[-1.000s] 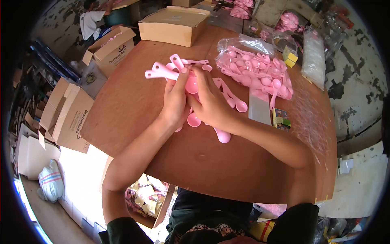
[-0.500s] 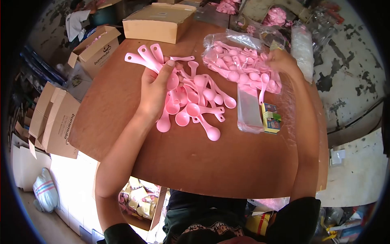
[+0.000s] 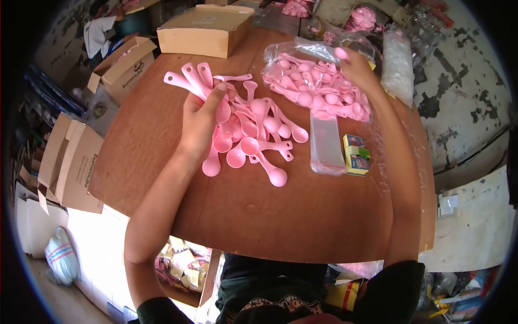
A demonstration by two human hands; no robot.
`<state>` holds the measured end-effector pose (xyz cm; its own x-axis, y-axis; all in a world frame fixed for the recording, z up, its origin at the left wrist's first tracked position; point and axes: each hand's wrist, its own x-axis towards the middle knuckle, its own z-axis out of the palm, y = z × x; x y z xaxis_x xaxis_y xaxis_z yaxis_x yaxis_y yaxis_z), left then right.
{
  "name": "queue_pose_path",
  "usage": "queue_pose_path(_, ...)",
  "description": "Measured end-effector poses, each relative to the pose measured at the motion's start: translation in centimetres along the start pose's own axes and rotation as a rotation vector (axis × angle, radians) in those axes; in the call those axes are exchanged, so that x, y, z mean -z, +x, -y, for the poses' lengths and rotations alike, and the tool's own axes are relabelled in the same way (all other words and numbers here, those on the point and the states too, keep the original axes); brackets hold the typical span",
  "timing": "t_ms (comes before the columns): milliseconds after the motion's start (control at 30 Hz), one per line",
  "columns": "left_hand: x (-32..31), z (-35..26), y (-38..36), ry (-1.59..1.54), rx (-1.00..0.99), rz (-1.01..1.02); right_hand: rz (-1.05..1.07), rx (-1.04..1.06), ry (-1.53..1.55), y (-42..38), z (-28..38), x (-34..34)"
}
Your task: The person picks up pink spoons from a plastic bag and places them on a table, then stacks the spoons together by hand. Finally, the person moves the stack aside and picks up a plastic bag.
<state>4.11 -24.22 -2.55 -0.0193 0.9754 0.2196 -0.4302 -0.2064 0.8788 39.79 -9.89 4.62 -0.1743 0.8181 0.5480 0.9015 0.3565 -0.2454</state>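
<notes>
Several pink spoons (image 3: 186, 80) are fanned out in my left hand (image 3: 200, 116), with their holed handles pointing up and left. Below and right of it lies a loose pile of pink spoons (image 3: 259, 127) on the brown table (image 3: 259, 216). My right hand (image 3: 356, 66) is closed on a pink spoon (image 3: 341, 53), whose round bowl shows at the fingertips. That hand is above the back right of an opened clear bag (image 3: 275, 51) with many pink spoons (image 3: 318, 86) on it.
Clear plastic sleeves (image 3: 326, 143) lie beside a small yellow box (image 3: 356, 155). A cardboard box (image 3: 202, 32) sits at the table's back left. Open cartons (image 3: 127, 65) stand left, near another person (image 3: 100, 32). A plastic roll (image 3: 397, 67) is at the right.
My right hand has lifted a spoon from the bagged heap and moved slightly left and up. The spoon that lay over the sleeves no longer shows there. My left hand keeps its spoons.
</notes>
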Motion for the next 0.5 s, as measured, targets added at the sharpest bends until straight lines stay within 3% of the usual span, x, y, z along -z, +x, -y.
queue_pose_path(67,0.1,-0.1,0.0,0.002,-0.005,-0.008,0.37,0.044,0.06,1.2,0.6,-1.5)
queue_pose_path(200,0.7,0.6,0.2,0.23,-0.095,0.014,0.506,-0.061,-0.259,0.9,4.8,-2.8)
queue_pose_path(300,1.0,0.9,0.2,0.288,-0.099,0.027,0.501,0.056,-0.309,1.8,2.1,-6.3)
queue_pose_path(367,1.1,1.0,0.2,0.358,-0.237,0.107,0.435,0.004,-0.291,1.7,1.6,-7.1)
queue_pose_path(433,1.3,1.0,0.3,0.39,-0.232,0.108,0.382,-0.13,-0.123,1.3,3.6,-5.0)
queue_pose_path(500,1.2,1.0,0.3,0.413,-0.311,0.124,0.334,-0.239,-0.19,1.9,6.2,-3.3)
